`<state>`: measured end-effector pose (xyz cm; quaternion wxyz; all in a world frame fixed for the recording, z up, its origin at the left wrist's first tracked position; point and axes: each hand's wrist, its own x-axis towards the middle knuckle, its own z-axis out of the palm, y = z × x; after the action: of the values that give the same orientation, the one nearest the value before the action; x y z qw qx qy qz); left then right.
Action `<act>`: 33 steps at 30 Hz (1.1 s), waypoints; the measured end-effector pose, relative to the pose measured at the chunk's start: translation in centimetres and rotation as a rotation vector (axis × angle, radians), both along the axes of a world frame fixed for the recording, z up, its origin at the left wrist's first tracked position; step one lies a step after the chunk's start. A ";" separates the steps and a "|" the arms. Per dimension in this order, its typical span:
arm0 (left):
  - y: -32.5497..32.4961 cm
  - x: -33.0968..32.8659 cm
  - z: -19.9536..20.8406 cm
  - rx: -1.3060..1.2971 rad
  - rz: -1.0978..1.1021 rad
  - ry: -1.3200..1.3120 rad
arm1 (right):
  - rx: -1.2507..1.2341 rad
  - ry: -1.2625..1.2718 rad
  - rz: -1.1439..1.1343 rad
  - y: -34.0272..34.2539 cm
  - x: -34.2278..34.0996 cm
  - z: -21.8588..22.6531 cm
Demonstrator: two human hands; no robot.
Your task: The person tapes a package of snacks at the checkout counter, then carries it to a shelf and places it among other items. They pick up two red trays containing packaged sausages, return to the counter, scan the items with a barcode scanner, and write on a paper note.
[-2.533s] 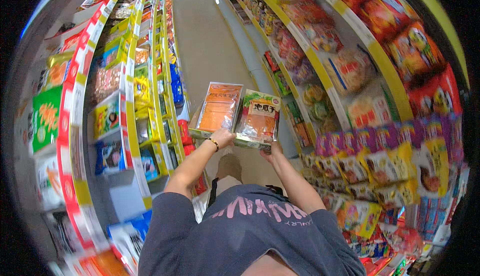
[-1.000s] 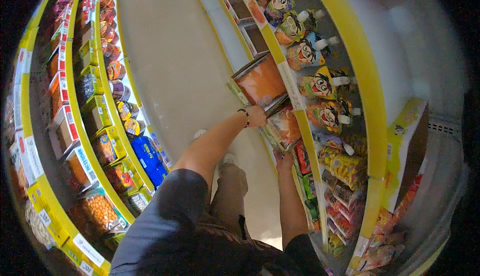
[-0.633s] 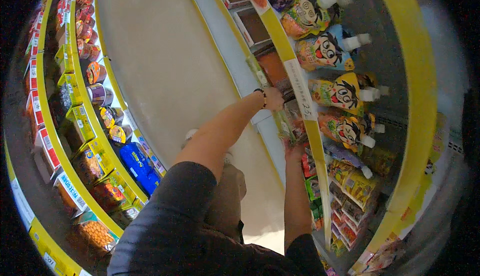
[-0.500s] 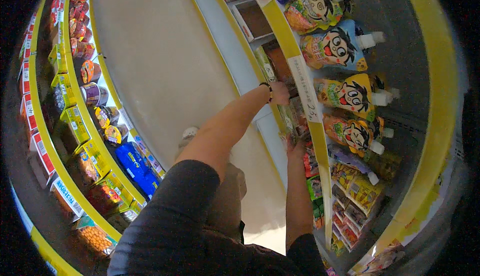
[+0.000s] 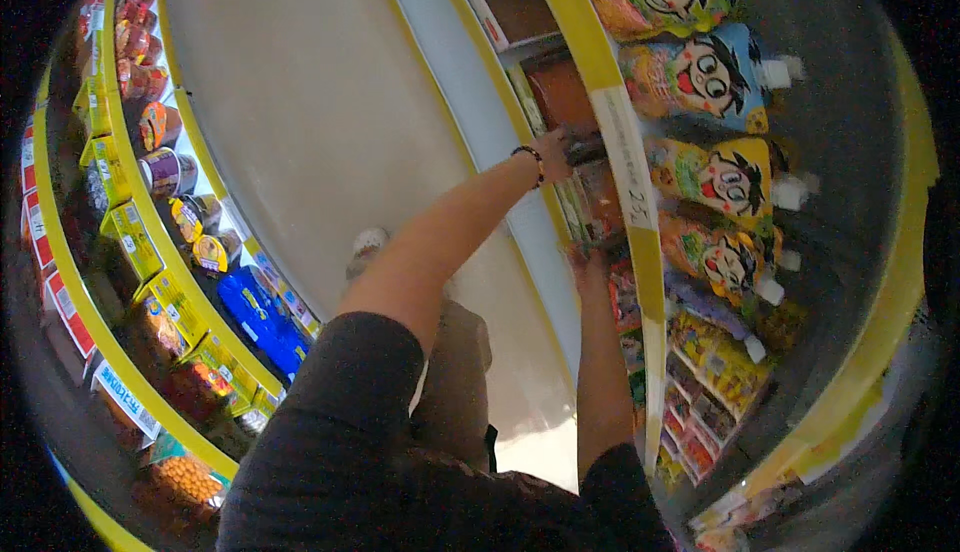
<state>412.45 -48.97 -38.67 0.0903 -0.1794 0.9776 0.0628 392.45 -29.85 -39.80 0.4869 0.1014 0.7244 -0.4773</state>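
Note:
My left hand [image 5: 553,157], with a dark beaded bracelet at its wrist, reaches into a lower shelf on the right. It is closed on the far end of a shallow display box [image 5: 573,208] with a green and white front edge. At the near end of that box is my right hand [image 5: 590,262], its fingers also closed on it. Small packets inside the box show dimly. The shelf above hides part of both hands' fingertips. Just beyond my left hand sits another box [image 5: 562,92], brownish inside.
Above my hands runs a yellow shelf edge [image 5: 590,42] with a white label strip [image 5: 625,157]. Spouted cartoon pouches [image 5: 715,177] stand on that shelf. Across the aisle floor [image 5: 300,102], left shelves hold cup noodles [image 5: 168,172] and a blue package [image 5: 262,320]. My legs stand between.
My view has shifted slightly, so the pouches appear farther right and larger. Both hands appear a little higher in the picture, still at the same box.

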 end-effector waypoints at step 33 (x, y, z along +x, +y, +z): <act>46.6 20.8 19.7 0.865 1.901 0.342 | -0.514 -0.196 2.166 -1.2 38.8 31.6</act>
<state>433.21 -2.41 -19.00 -0.0787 -0.8123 0.3292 0.4750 431.29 -31.07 -8.17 0.7072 -0.6499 0.2686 0.0734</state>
